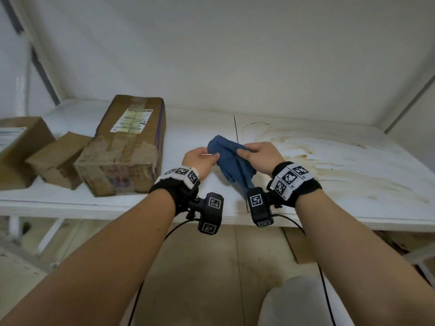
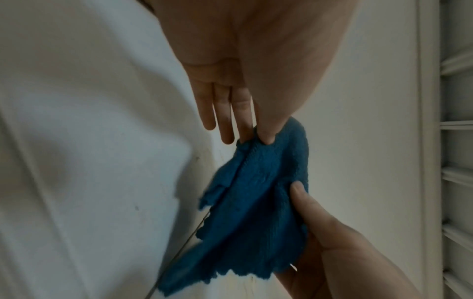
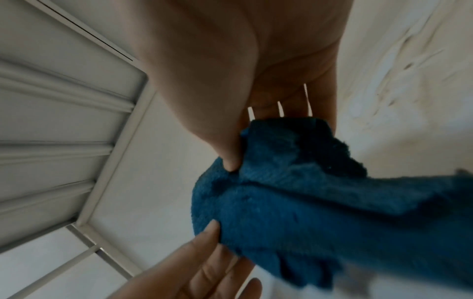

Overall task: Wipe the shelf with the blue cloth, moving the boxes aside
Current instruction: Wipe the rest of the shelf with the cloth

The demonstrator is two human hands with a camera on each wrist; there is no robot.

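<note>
Both hands hold the blue cloth [image 1: 231, 162] up over the middle of the white shelf [image 1: 306, 161]. My left hand [image 1: 201, 157] pinches its left edge between thumb and a finger, with the other fingers straight. My right hand [image 1: 257, 154] grips its right side with the thumb on top. In the left wrist view the cloth [image 2: 256, 202] hangs bunched between the left hand [image 2: 258, 137] and the right hand [image 2: 320, 226]. The right wrist view shows the cloth [image 3: 307, 202] gathered under my right thumb [image 3: 230, 159]. A large taped cardboard box [image 1: 127, 147] lies left of the hands.
Two smaller cardboard boxes [image 1: 56, 158] [image 1: 18, 147] sit at the shelf's far left. Brown stains [image 1: 317, 158] mark the shelf's right half. A seam [image 1: 236, 130] runs across the shelf's middle. The back wall [image 1: 235, 55] is white. Floor [image 1: 200, 267] lies below the shelf's front edge.
</note>
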